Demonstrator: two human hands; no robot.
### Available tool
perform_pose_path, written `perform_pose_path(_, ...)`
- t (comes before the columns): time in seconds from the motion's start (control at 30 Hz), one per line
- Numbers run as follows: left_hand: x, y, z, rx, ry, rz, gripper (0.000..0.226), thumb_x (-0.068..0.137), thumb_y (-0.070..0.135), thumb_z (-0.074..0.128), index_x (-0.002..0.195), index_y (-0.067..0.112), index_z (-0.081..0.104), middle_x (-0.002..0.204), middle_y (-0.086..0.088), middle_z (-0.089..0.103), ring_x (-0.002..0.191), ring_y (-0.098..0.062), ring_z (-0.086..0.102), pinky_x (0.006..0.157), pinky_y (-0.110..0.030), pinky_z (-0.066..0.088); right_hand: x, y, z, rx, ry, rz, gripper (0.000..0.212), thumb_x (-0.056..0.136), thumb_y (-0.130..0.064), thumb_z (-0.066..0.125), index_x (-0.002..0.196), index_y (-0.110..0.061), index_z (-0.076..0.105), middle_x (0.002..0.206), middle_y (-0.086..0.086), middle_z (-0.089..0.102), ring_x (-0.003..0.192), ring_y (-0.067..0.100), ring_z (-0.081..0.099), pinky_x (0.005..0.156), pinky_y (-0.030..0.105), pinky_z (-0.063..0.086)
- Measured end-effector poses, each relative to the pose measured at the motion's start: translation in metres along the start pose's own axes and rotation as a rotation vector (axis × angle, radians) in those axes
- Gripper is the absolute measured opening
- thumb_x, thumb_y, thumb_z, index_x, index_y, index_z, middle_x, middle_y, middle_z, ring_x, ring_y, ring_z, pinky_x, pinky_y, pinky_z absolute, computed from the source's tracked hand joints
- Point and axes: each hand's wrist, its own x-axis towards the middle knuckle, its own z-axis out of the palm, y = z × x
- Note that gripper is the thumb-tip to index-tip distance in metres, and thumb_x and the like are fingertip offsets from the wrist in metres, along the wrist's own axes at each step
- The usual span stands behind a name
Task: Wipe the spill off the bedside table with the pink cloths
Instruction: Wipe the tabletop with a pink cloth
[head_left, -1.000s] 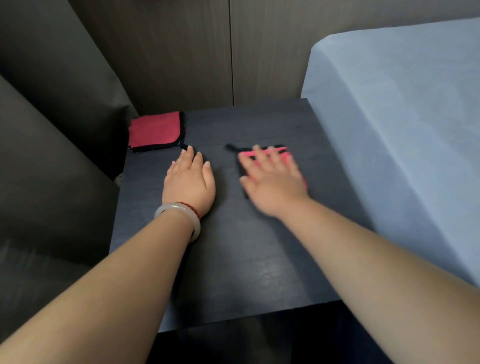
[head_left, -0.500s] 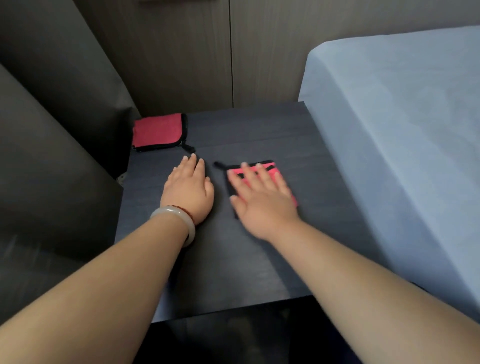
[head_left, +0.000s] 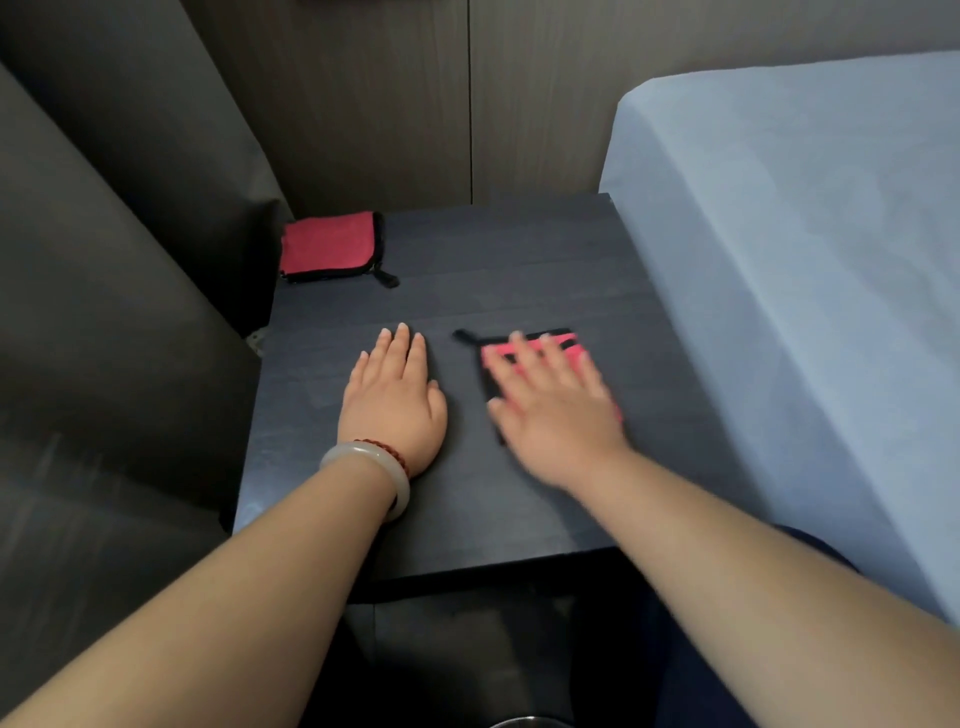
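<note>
Wiping step: right hand (head_left: 556, 410) flat, fingers spread, pressing cloth (head_left: 558, 347) on table (head_left: 519, 275). Left hand (head_left: 395, 405) flat, empty, bracing. Spill not discernible. Next: sweep uncovered areas; spare cloth (head_left: 330, 244) idle.

no text, label, brand, number or sign can be read anywhere in the frame: nothing legible on the dark surface (head_left: 519, 270), the cloths or the bedsheet at the right.

Two pink cloths (head_left: 332, 244) (head_left: 550, 347); two hands (head_left: 395, 400) (head_left: 556, 410); one bedside table (head_left: 519, 270); one bed (head_left: 805, 249); one bangle (head_left: 376, 470).
</note>
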Motion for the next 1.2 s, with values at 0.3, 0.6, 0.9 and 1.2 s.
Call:
perform_pose_path(0.3,0.001,0.001,0.0,-0.007,0.014,-0.015,0.059,0.098,0.03,0.03,0.154,0.014,0.018,0.163,-0.003,0.008,0.15,-0.018,0.001,0.121,-0.036,0.001,-0.004,0.014,-0.003,0.033,0.008,0.285,0.059,0.099,-0.051,0.018,0.154,-0.039,0.001,0.164,-0.005,-0.008,0.15,0.023,-0.009,0.118,0.052,-0.008)
perform_pose_path(0.6,-0.001,0.0,0.003,-0.014,0.014,-0.011,0.059,0.098,0.028,0.03,0.154,0.014,0.019,0.163,-0.004,0.01,0.149,-0.018,0.003,0.121,-0.035,0.002,-0.029,0.064,-0.004,-0.058,-0.01,0.195,0.058,0.097,-0.055,0.011,0.153,-0.042,0.0,0.164,-0.007,-0.003,0.15,0.019,-0.004,0.12,0.047,-0.002)
perform_pose_path(0.9,-0.004,0.003,0.001,-0.003,0.014,-0.026,0.059,0.098,0.029,0.03,0.154,0.014,0.019,0.163,-0.004,0.01,0.149,-0.018,0.004,0.121,-0.036,0.003,-0.059,-0.028,0.007,0.033,-0.002,0.073,0.059,0.099,-0.052,0.015,0.153,-0.039,-0.002,0.163,-0.006,-0.011,0.149,0.021,-0.013,0.117,0.05,-0.012)
perform_pose_path(1.2,-0.023,-0.007,-0.002,0.018,-0.028,0.031,0.058,0.101,0.031,0.027,0.155,0.016,0.014,0.163,-0.001,0.005,0.15,-0.018,0.0,0.121,-0.034,0.001,-0.056,0.068,-0.005,-0.015,-0.057,0.355,0.059,0.098,-0.053,0.01,0.153,-0.041,-0.007,0.164,-0.005,-0.009,0.15,0.02,-0.007,0.12,0.048,-0.004)
